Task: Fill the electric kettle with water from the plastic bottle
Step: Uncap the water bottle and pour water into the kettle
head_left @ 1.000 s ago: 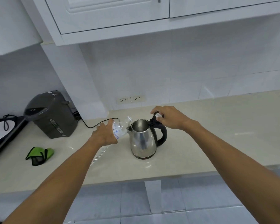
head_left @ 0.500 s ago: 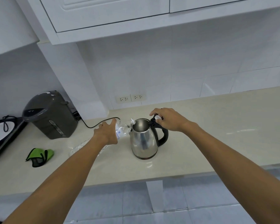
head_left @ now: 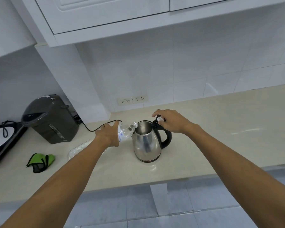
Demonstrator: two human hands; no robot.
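A stainless steel electric kettle point(head_left: 146, 143) with a black handle stands on the beige counter point(head_left: 212, 129), its lid swung up and its mouth showing. My left hand point(head_left: 108, 134) grips a clear plastic bottle point(head_left: 125, 133), tipped sideways with its white neck at the kettle's rim. The bottle's lower end shows under my forearm. My right hand point(head_left: 169, 120) rests on the top of the kettle's handle and holds the lid open; a small white cap shows between its fingers.
A dark grey hot-water dispenser point(head_left: 48, 119) stands at the back left, its black cord point(head_left: 95, 128) running along the counter behind my left hand. A green cloth point(head_left: 39, 162) lies front left. A dark appliance point(head_left: 2, 142) sits at the left edge. Wall sockets point(head_left: 132, 100) are behind the kettle.
The bottle's neck has risen and moved right to the kettle's rim. My right hand stays on the handle top. The view has shifted slightly.
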